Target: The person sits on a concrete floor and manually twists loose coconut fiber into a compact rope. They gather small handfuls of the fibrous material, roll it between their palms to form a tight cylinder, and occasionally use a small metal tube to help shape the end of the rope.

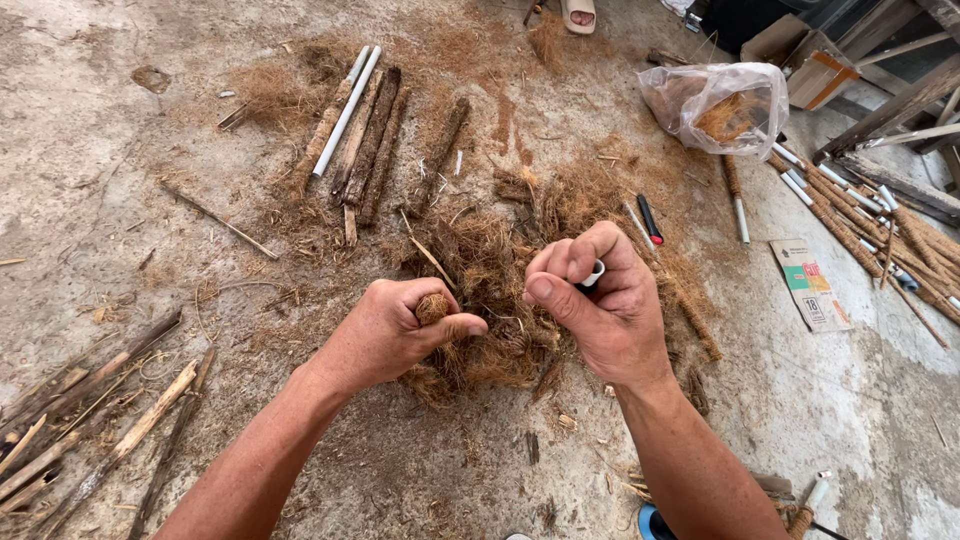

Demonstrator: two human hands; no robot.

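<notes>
A: Head view, quick pass, big to small. Rough grey concrete floor (120, 130), dusted with loose brown fibre. At centre a mound of brown coconut-husk fibre (500, 280), right under both hands. Upper middle: a row of fibre-wrapped brown sticks (372, 140) lying side by side with a bare white plastic pipe (345, 112) among them. Upper right: a clear plastic bag with brown fibre inside (722, 105), and past it a long heap of wrapped rods with white ends (880, 225). Lower left: a bundle of split pale wooden sticks (90, 420).

B: Hands?

A: Left hand (392, 330) fisted tight around a wad of brown fibre (433, 308), the wad poking out the top of the fist, thumb laid across. Right hand (600, 300) closed on a short white plastic tube (594, 272); only its round open end shows between forefinger and thumb (the rest is hidden in the palm). Both sit just above the mound, apart from each other.

B: Handling?

A: My read: the fibre is light, springy, scratchy, sheds strands, so pinch it as a bunched wad, not by single strands. The tube looks stiff, smooth, a bit slippery; grip around the barrel near the end.

B: Small stuff?

A: Printed paper card (808, 285) flat on the floor at right, black marker with a red end (650, 218) by the mound's edge, pale sandal (578, 14) at the top edge.
</notes>
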